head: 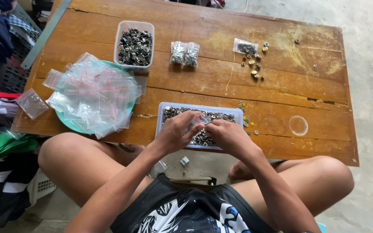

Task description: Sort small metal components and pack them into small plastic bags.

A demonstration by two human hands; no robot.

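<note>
Both my hands hover over a shallow clear tray (165,108) full of small metal fasteners at the table's near edge. My left hand (177,131) and my right hand (226,134) together hold a small clear plastic bag (199,120) between their fingertips. Whether the bag holds any fasteners I cannot tell. A teal plate (67,122) heaped with several empty clear zip bags (93,92) with red strips lies to the left of the tray.
A clear tub of dark metal parts (134,45) stands at the back. Two filled small bags (184,54) lie beside it, another bag (244,46) and loose buttons farther right. The wooden table (281,90) is low; clothes lie at left.
</note>
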